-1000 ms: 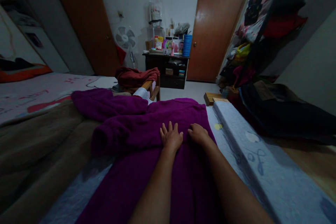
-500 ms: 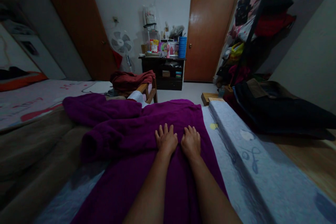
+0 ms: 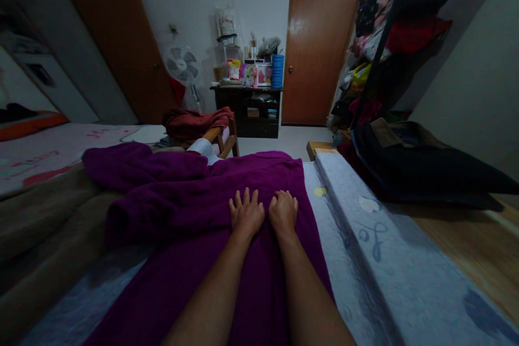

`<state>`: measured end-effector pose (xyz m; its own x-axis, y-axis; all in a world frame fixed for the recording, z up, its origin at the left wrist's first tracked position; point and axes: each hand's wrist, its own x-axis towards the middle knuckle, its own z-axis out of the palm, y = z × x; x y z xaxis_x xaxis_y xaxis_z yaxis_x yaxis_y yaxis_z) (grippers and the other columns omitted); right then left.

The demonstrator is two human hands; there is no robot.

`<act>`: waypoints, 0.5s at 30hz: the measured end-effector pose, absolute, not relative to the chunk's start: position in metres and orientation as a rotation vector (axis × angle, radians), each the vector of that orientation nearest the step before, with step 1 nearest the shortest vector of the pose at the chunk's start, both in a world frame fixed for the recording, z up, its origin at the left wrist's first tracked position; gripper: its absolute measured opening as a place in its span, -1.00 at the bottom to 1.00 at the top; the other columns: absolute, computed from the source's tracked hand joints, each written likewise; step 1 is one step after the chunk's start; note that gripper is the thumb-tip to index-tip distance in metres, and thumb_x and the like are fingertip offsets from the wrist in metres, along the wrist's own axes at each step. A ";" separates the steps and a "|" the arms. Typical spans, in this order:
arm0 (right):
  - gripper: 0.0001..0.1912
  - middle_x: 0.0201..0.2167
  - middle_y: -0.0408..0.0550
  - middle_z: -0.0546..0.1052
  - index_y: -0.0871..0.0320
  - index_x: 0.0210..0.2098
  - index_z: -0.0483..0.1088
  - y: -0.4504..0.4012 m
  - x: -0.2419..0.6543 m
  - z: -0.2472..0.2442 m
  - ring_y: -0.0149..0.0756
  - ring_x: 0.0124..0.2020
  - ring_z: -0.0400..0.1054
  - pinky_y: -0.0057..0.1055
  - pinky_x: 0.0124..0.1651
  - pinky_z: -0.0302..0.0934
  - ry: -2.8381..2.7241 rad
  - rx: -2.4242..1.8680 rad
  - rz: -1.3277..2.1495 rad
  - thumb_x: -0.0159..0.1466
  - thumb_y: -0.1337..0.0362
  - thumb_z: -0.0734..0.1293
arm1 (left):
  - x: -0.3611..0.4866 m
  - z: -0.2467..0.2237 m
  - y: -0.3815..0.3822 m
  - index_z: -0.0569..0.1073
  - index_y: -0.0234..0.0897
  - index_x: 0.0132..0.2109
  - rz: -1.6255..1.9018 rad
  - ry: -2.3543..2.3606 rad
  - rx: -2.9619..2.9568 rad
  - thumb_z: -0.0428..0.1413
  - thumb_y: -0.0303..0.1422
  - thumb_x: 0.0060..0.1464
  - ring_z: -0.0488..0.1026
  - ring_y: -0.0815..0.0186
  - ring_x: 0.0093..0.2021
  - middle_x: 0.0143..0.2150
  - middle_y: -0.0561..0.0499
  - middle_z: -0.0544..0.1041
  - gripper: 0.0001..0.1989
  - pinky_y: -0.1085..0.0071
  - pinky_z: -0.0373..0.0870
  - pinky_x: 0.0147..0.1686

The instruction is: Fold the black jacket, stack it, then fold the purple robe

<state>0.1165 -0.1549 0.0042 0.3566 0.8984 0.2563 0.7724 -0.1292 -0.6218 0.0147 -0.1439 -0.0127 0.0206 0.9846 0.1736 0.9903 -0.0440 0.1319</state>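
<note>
A purple long-sleeved garment (image 3: 162,281) lies spread on the bed, and its sleeves (image 3: 150,200) bunch toward the left. My left hand (image 3: 246,212) rests flat on the cloth with its fingers spread. Close beside it on the right, my right hand (image 3: 283,211) presses on the same garment, its fingers bent and drawn together on the fabric. The tips of those fingers are partly hidden. Both forearms reach over the lower part of the garment.
A pale blue printed bedsheet (image 3: 389,259) shows on the right, beside dark folded clothes (image 3: 421,167) on a wooden surface (image 3: 446,232). Brown plush fabric (image 3: 48,227) lies left. A red cloth (image 3: 194,121) hangs over a wooden frame (image 3: 230,146). Behind stand a fan (image 3: 183,65) and a dark cabinet (image 3: 231,111).
The view has shifted a little, so the scene sits slightly further left. My right hand's fingers are more bent and closer together; my left hand stays spread on the garment.
</note>
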 end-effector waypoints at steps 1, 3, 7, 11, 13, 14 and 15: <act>-0.59 0.08 0.11 0.47 0.24 0.00 0.44 -0.153 0.117 0.005 -0.13 0.23 0.17 -0.10 0.32 -0.22 -1.420 -1.877 0.212 0.26 0.38 0.11 | 0.016 -0.011 -0.144 0.21 -0.12 0.31 -0.314 -2.174 -2.227 -0.11 -0.18 0.20 -0.01 -0.11 0.36 0.38 -0.10 0.12 -0.46 -0.12 -0.09 0.26; -0.56 0.08 0.08 0.47 0.25 0.01 0.42 -0.149 0.118 0.005 -0.18 0.23 0.18 -0.12 0.33 -0.23 -1.357 -1.770 0.165 0.23 0.44 0.08 | 0.018 -0.006 -0.141 0.20 -0.15 0.31 -0.240 -2.212 -2.246 -0.11 -0.20 0.20 -0.02 -0.15 0.36 0.39 -0.14 0.10 -0.45 -0.17 -0.09 0.24; -0.51 0.06 0.16 0.47 0.30 0.01 0.41 -0.141 0.118 0.000 -0.19 0.14 0.27 -0.21 0.25 -0.03 -1.264 -1.728 0.220 0.17 0.50 0.05 | 0.020 0.005 -0.122 0.16 -0.24 0.33 -0.142 -1.992 -2.518 -0.12 -0.34 0.19 -0.07 0.00 0.39 0.41 -0.11 0.05 -0.44 -0.09 -0.13 0.29; -0.51 0.02 0.18 0.49 0.32 0.01 0.41 -0.137 0.117 -0.004 -0.15 0.08 0.33 -0.27 0.18 0.06 -1.229 -1.767 0.260 0.14 0.48 0.10 | 0.023 0.006 -0.091 0.08 -0.23 0.35 -0.175 -1.736 -2.732 -0.19 -0.27 0.26 -0.14 0.18 0.41 0.43 -0.04 0.00 -0.46 0.08 -0.12 0.32; -0.53 0.00 0.16 0.50 0.30 0.00 0.42 -0.137 0.116 -0.005 -0.15 0.06 0.34 -0.27 0.17 0.06 -1.230 -1.791 0.249 0.14 0.47 0.12 | 0.025 0.003 -0.078 0.08 -0.20 0.36 -0.159 -1.786 -2.730 -0.23 -0.13 0.28 -0.13 0.14 0.41 0.43 -0.05 0.00 -0.43 0.03 -0.12 0.32; -0.54 -0.01 0.15 0.51 0.28 -0.02 0.43 -0.137 0.116 -0.005 -0.15 0.04 0.35 -0.27 0.17 0.06 -1.241 -1.806 0.245 0.14 0.46 0.12 | 0.026 0.001 -0.074 0.08 -0.17 0.36 -0.148 -1.826 -2.717 -0.24 -0.06 0.27 -0.13 0.09 0.41 0.43 -0.06 -0.01 -0.40 -0.01 -0.13 0.31; -0.56 -0.03 0.15 0.52 0.27 -0.04 0.44 -0.137 0.116 -0.004 -0.15 0.03 0.35 -0.27 0.16 0.06 -1.257 -1.822 0.241 0.14 0.46 0.13 | 0.025 -0.001 -0.070 0.08 -0.13 0.36 -0.140 -1.868 -2.696 -0.25 0.01 0.25 -0.14 0.02 0.41 0.43 -0.07 -0.02 -0.37 -0.05 -0.13 0.30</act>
<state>0.1161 -0.1374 -0.0045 0.4680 0.8294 0.3049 0.6576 -0.0964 -0.7471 0.0255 -0.0700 -0.0005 0.3521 0.9359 -0.0106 0.9239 -0.3458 0.1638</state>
